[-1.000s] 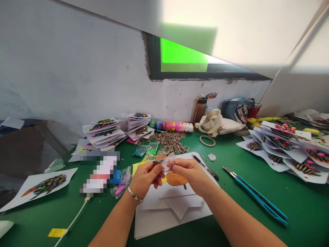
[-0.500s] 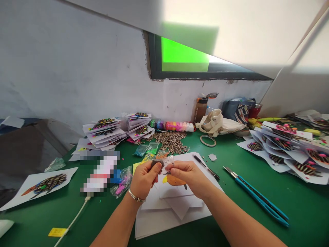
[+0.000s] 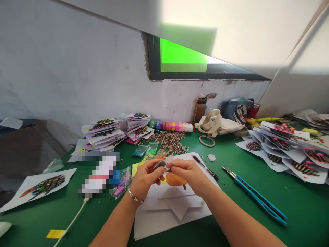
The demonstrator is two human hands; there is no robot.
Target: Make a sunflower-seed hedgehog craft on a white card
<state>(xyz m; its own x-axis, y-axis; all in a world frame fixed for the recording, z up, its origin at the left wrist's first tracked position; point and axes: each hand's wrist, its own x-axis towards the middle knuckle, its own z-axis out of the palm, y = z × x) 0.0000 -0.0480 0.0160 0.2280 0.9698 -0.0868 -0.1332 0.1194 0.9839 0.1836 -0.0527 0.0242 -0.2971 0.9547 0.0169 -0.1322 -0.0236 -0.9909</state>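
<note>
Pinching w/ both hands, held close together just above the white paper stack (image 3: 164, 216). The L hand (image 3: 145, 178) is closed, thumb and fingertips gripping a dark grey lump (image 3: 159, 165). The R hand (image 3: 189, 172) is closed also, gripping a clear packet (image 3: 169, 160) right beside the lump. If lump and packet touch, I cannot tell. A bracelet (image 3: 135, 196) sits on the L wrist.

Under the hands, on the top sheet, lies an orange shape (image 3: 176, 180), partly hidden by the R hand. The stack lies on the green table (image 3: 295, 212).

Other things approx. around:
- pen (image 3: 205, 166), near the R hand, on the stack's far corner
- blue cutter (image 3: 257, 196), well apart to the right
- tape ring (image 3: 207, 140) and sunflower seeds (image 3: 171, 140), farther back
- row of coloured pots (image 3: 172, 126), bottle (image 3: 200, 108) and cloth bag (image 3: 216, 123), by the wall
- card piles w/ seed pictures, back left (image 3: 104, 132) and right (image 3: 282, 144)
- small bags of coloured bits (image 3: 123, 180), just left of the L hand
- one seed picture sheet (image 3: 41, 187), far left; yellow note (image 3: 54, 233) and white cable (image 3: 72, 221), near the front edge
</note>
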